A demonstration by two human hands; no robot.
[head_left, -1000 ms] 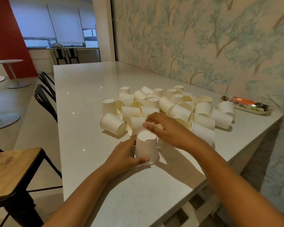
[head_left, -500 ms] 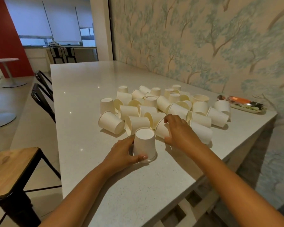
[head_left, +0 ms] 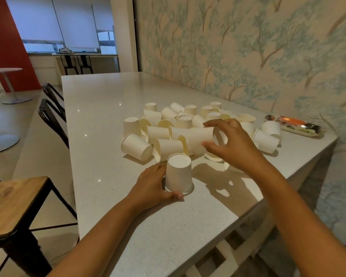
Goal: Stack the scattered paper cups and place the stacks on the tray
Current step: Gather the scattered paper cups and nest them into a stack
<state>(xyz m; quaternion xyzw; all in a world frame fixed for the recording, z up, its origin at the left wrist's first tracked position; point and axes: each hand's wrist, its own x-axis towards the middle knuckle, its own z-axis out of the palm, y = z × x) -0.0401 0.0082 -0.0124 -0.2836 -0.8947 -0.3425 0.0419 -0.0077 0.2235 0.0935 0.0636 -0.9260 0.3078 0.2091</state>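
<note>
At lower centre of the frame the left hand point(head_left: 152, 186) curls round the base of an upside-down paper cup point(head_left: 178, 172) standing on the white table point(head_left: 100, 120), thumb along its rim, exactly as it did a second ago. The change is on the right: the right hand point(head_left: 231, 144), which half a second ago was pressed low into the heap, has come up with a cup point(head_left: 201, 137) pinched on its side between thumb and fingers, lifted clear above the pile of scattered cups point(head_left: 162, 144) at mid-frame. That likely makes it the next cup for the steadied one, so stacking is only beginning. The patterned tray point(head_left: 294, 127) lies at the right edge by the wall, carrying no stack yet.
</note>
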